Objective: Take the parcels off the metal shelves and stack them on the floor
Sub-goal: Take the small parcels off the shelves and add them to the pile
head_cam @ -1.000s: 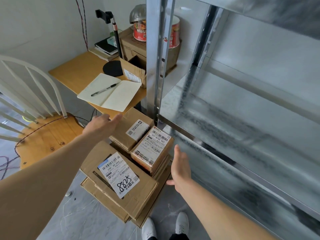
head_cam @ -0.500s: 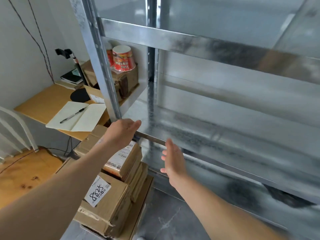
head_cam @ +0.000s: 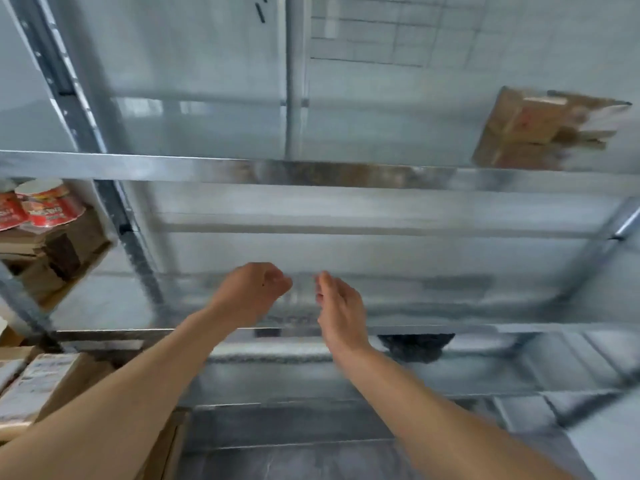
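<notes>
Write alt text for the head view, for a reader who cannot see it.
Two bare hands, left hand loosely curled and right hand open, are raised empty before metal shelves. A brown parcel sits on the upper shelf at right, and stacked parcels show at lower left.

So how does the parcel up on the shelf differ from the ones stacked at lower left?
The shelf parcel sits alone, high at upper right on the metal shelves; the stacked parcels are piled together low at the left edge. The shelf parcel is awaiting removal; the stacked ones are off. Both are brown cardboard with pale labels.
</notes>
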`<state>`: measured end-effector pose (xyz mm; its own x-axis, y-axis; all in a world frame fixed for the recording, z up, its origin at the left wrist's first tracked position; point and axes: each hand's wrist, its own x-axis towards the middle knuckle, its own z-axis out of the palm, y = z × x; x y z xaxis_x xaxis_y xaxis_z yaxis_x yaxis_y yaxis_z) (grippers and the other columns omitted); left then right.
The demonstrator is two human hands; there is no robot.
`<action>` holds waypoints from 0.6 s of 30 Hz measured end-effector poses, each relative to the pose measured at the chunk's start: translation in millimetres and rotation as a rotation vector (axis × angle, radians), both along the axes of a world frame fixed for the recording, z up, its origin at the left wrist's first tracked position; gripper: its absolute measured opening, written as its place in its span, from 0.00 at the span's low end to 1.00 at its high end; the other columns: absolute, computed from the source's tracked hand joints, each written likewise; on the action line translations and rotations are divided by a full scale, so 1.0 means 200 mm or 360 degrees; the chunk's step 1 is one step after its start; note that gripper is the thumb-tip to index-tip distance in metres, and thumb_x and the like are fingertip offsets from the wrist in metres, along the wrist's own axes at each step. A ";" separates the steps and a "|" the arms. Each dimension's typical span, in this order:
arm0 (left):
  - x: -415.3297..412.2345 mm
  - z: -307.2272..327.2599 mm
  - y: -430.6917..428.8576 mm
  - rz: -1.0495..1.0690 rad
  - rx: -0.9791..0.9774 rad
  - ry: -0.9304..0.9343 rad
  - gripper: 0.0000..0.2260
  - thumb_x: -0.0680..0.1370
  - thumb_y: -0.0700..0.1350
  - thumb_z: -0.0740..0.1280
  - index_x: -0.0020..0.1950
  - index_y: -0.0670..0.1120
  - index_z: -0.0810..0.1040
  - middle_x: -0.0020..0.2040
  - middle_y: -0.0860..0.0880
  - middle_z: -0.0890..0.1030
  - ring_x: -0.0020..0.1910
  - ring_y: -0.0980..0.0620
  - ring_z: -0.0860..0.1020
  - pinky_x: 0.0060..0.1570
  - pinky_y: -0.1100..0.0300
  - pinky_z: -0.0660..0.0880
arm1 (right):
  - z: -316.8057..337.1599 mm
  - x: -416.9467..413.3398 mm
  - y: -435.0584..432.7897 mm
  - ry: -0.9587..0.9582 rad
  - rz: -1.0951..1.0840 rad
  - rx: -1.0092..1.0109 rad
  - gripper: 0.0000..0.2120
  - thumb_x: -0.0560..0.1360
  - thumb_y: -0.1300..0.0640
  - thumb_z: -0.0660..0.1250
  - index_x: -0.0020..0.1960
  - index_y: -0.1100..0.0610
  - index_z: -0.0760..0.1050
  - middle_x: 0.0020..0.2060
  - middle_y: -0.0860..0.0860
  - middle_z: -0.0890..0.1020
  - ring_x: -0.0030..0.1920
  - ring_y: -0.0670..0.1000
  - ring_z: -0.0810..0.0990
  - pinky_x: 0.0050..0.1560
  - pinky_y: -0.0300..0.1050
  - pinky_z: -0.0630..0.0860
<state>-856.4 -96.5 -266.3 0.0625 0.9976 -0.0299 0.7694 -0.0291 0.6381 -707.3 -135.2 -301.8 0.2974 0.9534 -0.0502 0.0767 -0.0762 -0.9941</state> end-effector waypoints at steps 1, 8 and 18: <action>0.13 0.04 0.00 -0.0064 0.0031 -0.0022 0.09 0.78 0.54 0.67 0.52 0.51 0.82 0.47 0.52 0.85 0.48 0.50 0.81 0.48 0.59 0.75 | 0.05 0.12 -0.03 -0.0015 -0.0043 0.0052 0.27 0.84 0.44 0.59 0.53 0.71 0.74 0.45 0.66 0.78 0.51 0.65 0.78 0.47 0.62 0.76; 0.94 0.38 -0.03 -0.0530 0.0309 -0.0126 0.11 0.77 0.54 0.68 0.54 0.49 0.83 0.48 0.53 0.83 0.49 0.51 0.79 0.51 0.57 0.74 | 0.42 0.80 -0.16 -0.0124 -0.0364 0.0288 0.24 0.84 0.46 0.60 0.51 0.69 0.78 0.51 0.65 0.82 0.54 0.64 0.81 0.56 0.64 0.77; 1.67 0.81 0.10 -0.0994 0.0580 -0.0225 0.08 0.78 0.52 0.68 0.47 0.49 0.83 0.42 0.53 0.82 0.42 0.53 0.77 0.41 0.60 0.72 | 0.83 1.48 -0.02 -0.0203 -0.0761 0.0461 0.16 0.83 0.51 0.61 0.39 0.50 0.80 0.42 0.50 0.86 0.44 0.51 0.86 0.50 0.54 0.80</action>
<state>-521.6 -76.0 -103.3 0.6010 0.7200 0.3471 0.4511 -0.6640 0.5963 -411.3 -139.0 -136.4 0.6857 0.6809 0.2575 0.2213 0.1419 -0.9648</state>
